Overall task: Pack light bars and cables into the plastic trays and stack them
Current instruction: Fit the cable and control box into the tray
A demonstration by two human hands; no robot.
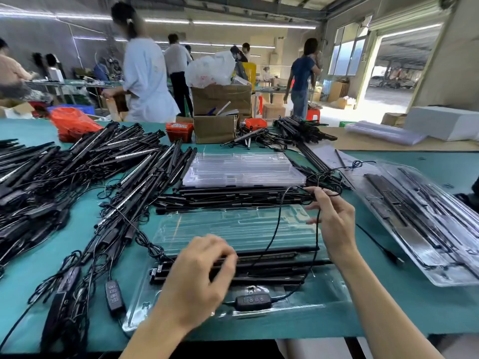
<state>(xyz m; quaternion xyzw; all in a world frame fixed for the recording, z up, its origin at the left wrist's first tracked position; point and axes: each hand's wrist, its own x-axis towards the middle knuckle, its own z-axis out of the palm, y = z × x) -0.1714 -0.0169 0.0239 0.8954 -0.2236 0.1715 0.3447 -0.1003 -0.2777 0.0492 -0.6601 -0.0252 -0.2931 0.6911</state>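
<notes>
A clear plastic tray (233, 229) lies in front of me on the green table. Several black light bars (272, 265) lie across its near half, and a black inline controller (252, 299) sits by its front edge. My left hand (199, 275) rests on the bars' left part with fingers curled over them. My right hand (333, 218) is raised above the tray's right side and pinches a thin black cable (274, 229) that loops down to the bars. Behind the tray lies a row of light bars (233, 198), then a stack of empty clear trays (241, 167).
A big tangled pile of light bars and cables (90, 182) covers the table's left. A packed tray (420, 224) lies tilted at the right. Cardboard boxes (217, 112), red parts bins (179, 131) and more bars stand at the far edge. Several people work beyond the table.
</notes>
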